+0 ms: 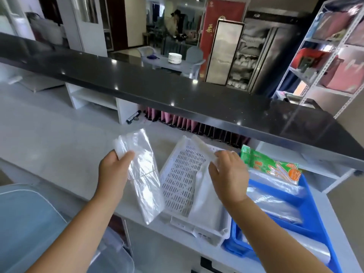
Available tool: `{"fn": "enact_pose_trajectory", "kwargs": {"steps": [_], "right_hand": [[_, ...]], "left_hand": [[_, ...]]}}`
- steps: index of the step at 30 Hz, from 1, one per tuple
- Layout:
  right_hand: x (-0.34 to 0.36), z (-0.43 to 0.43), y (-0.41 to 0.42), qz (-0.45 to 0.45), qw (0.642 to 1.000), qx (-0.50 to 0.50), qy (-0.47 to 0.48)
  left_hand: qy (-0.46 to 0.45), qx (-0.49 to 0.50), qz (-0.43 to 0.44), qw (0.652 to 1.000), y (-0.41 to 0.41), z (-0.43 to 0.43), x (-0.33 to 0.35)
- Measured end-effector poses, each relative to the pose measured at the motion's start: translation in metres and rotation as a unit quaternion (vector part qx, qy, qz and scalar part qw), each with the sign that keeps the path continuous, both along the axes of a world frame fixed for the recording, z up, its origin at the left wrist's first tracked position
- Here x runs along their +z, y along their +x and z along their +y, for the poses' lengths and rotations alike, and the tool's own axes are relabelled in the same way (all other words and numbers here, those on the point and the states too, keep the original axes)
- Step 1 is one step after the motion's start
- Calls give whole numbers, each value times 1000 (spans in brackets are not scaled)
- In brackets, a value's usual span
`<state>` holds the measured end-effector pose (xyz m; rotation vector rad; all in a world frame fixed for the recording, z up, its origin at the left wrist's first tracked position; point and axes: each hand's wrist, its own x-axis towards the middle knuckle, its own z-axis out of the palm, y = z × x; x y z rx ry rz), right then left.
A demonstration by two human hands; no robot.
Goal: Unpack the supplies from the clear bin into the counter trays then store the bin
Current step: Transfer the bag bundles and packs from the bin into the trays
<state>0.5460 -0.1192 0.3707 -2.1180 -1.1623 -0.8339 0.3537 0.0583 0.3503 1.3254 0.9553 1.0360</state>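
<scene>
White surface (49,134) runs from the near edge to a raised dark counter ledge (177,91).

1. Nearest, at lower left, the clear bin (29,223) sits below the front edge of the surface. Its contents cannot be made out.
2. The left hand (113,170) is closed, thumb over fingers, on the top end of a pack of clear bags (143,180). The pack hangs over the surface, and its lower end overlaps the left rim of the white perforated tray (181,180).
3. The right hand (228,174) has its fingers curled on the upper part of a white pack (202,194), which leans tilted inside the white perforated tray.
4. The blue tray (323,229) stands just beside the white tray, on its right. It holds several clear packs and a green printed packet (271,164) at its far end.
5. Open surface lies to the left of the trays. To the right, the blue tray reaches close to the end of the surface.
6. The ledge overhangs the far side of the trays and limits room above them. Pink folders (177,121) stand in a row beneath it.
7. Beyond the ledge are a stack of plates (175,58), a person at a table, and a metal shelf rack (325,56) at far right.
</scene>
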Motion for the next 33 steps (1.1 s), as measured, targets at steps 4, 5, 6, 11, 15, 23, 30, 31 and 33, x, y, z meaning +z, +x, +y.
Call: {"fn": "enact_pose_trajectory", "kwargs": {"steps": [4, 5, 6, 11, 15, 23, 30, 31, 33], "right_hand": [[-42, 20, -6, -74, 991, 55, -96], [-53, 24, -9, -75, 988, 72, -112], [-63, 27, -12, -66, 987, 87, -122], [-80, 51, -24, 45, 984, 118, -129], [-84, 68, -38, 117, 969, 139, -169], [-102, 66, -33, 170, 903, 201, -338], [-77, 66, -20, 391, 865, 182, -256], [-69, 65, -18, 438, 859, 169, -205], [-51, 61, -13, 503, 841, 164, -115]], "left_hand": [[-11, 20, -4, 1000, 16, 1, -11], [-14, 23, -10, 1000, 17, 1, -14], [-17, 28, -16, 999, 18, 2, -17], [-25, 63, -14, 998, 5, 9, -25], [-36, 77, -23, 996, -5, 19, -25], [-36, 50, -30, 998, -5, 41, -14], [-40, -6, -26, 999, 18, 55, -11], [-37, -26, -23, 999, 25, 55, -9], [-34, -75, -22, 996, 45, 49, -4]]}}
